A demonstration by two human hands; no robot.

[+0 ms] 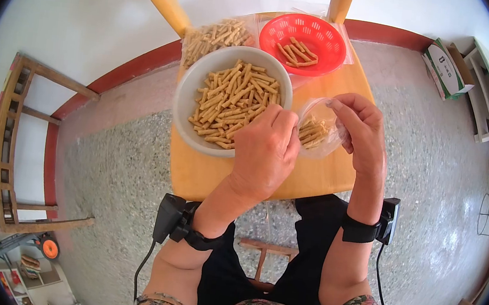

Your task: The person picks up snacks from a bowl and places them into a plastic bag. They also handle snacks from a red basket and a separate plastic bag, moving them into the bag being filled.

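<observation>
My left hand [266, 149] is closed at the left edge of a small clear plastic bag [319, 151]; its fingertips are mostly hidden behind the knuckles. On the other side, my right hand [363, 129] pinches the bag's rim between thumb and fingers. The bag's mouth faces up, and short tan stick snacks [313, 132] lie inside. Left of the bag stands a grey-white bowl [184, 113] heaped with the same sticks, partly covered by my left hand. Behind it, a red slotted basket [327, 45] holds several sticks.
Everything stands on a wooden chair seat [319, 181]. A larger clear bag of sticks [218, 38] lies behind the bowl, against the chair's backrest post [165, 1]. A wooden frame [10, 146] is by the left wall; a cardboard box [447, 69] sits at the far right.
</observation>
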